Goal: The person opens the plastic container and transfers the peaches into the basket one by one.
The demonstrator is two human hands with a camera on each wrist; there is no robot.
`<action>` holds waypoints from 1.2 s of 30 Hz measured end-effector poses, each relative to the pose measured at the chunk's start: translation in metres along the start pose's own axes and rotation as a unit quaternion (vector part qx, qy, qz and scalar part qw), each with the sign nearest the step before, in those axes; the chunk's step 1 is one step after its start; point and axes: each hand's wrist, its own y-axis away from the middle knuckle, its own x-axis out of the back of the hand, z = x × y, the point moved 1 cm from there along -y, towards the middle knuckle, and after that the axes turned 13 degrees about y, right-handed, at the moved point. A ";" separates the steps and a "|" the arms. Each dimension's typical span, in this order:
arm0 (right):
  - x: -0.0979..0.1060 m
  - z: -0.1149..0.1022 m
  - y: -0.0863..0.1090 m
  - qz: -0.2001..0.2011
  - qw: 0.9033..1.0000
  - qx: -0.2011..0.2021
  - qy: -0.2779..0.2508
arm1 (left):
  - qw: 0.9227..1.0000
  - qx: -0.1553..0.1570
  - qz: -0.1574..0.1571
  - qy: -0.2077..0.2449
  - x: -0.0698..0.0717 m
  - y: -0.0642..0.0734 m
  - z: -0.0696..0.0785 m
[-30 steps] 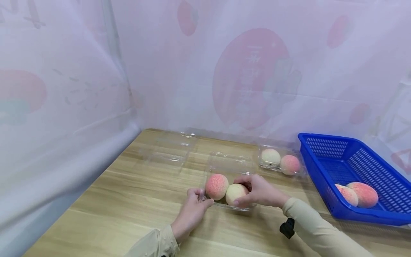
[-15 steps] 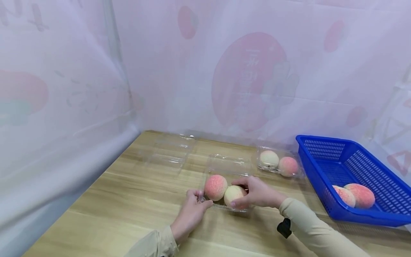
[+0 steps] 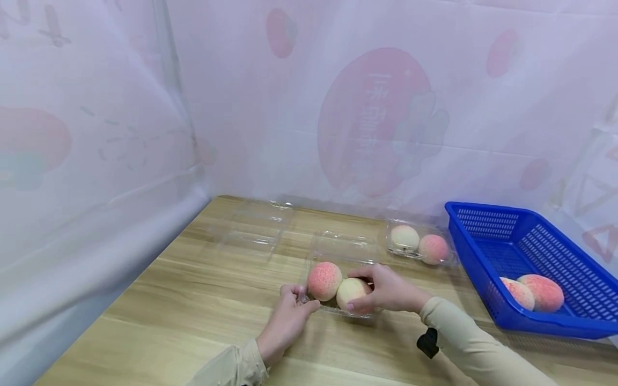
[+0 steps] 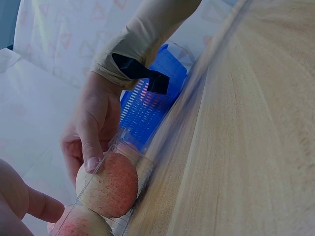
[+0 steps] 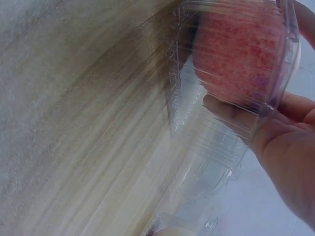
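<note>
Two peaches lie side by side in a clear plastic clamshell box (image 3: 345,247), its lid folded back behind them. My right hand (image 3: 392,288) grips the right, paler peach (image 3: 351,292), thumb in front and fingers over its far side. In the right wrist view that peach (image 5: 238,54) shows its red side through the ribbed box wall, with fingers reaching inside the box. My left hand (image 3: 287,319) pinches the box's front left corner, beside the redder left peach (image 3: 324,281). The left wrist view has the left thumb (image 4: 45,205) at the box rim.
A blue plastic basket (image 3: 475,262) holding two peaches (image 3: 543,292) stands at the right. Behind the right hand is a clear box with two more peaches (image 3: 433,249). Another open clear box (image 3: 256,225) lies at the back left. White printed sheeting (image 3: 270,134) walls the table.
The view shifts slightly. Both hands keep their places on the box and the right peach, with almost no movement.
</note>
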 end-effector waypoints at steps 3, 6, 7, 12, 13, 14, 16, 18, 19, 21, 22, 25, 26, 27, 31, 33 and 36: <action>0.000 0.000 0.000 0.003 1.000 0.000 0.004 | 1.000 0.000 0.001 -0.005 0.000 0.000 0.000; -0.001 0.000 0.000 0.006 1.000 0.005 0.006 | 1.000 -0.003 0.004 -0.008 0.000 0.000 -0.001; -0.001 0.001 0.000 0.008 1.000 0.006 0.006 | 1.000 -0.003 0.004 -0.008 0.000 0.000 -0.001; -0.002 0.002 0.001 0.009 1.000 0.012 -0.002 | 1.000 -0.003 0.003 -0.013 0.000 0.000 -0.001; -0.002 0.003 0.001 0.010 1.000 0.012 -0.004 | 1.000 -0.001 0.002 -0.012 0.000 0.000 -0.001; -0.003 0.003 0.001 0.010 1.000 0.013 -0.007 | 1.000 -0.001 0.002 -0.014 0.000 0.000 -0.001; -0.003 0.003 0.002 0.012 1.000 0.013 -0.012 | 1.000 0.002 0.000 -0.013 0.001 0.000 -0.001; -0.003 0.003 0.002 0.012 1.000 0.012 -0.018 | 1.000 0.003 -0.001 -0.013 0.001 0.000 -0.002; -0.003 0.002 0.002 0.013 1.000 0.011 -0.020 | 1.000 0.004 -0.002 -0.012 0.001 0.000 -0.001; -0.003 0.002 0.002 0.012 1.000 0.010 -0.025 | 1.000 0.006 -0.003 -0.011 0.001 -0.001 -0.001; -0.003 0.002 0.002 0.012 1.000 0.010 -0.025 | 1.000 0.005 -0.004 -0.011 0.001 0.000 -0.001; -0.003 0.002 0.002 0.014 1.000 0.008 -0.020 | 1.000 0.006 -0.006 -0.009 0.001 0.000 -0.001; -0.003 0.003 0.002 0.015 1.000 0.008 -0.017 | 1.000 0.005 -0.006 -0.008 0.001 0.000 -0.001; -0.003 0.003 0.001 0.016 1.000 0.007 -0.015 | 1.000 0.004 -0.006 -0.007 0.001 0.000 -0.001; -0.003 0.003 0.001 0.020 1.000 0.007 -0.007 | 1.000 0.002 -0.007 -0.006 0.001 0.000 -0.001; -0.004 0.003 0.001 0.020 1.000 0.006 -0.006 | 1.000 0.001 -0.006 -0.007 0.001 0.000 -0.002; -0.004 0.003 0.001 0.020 1.000 0.005 -0.004 | 1.000 -0.002 -0.006 -0.008 0.002 0.000 -0.002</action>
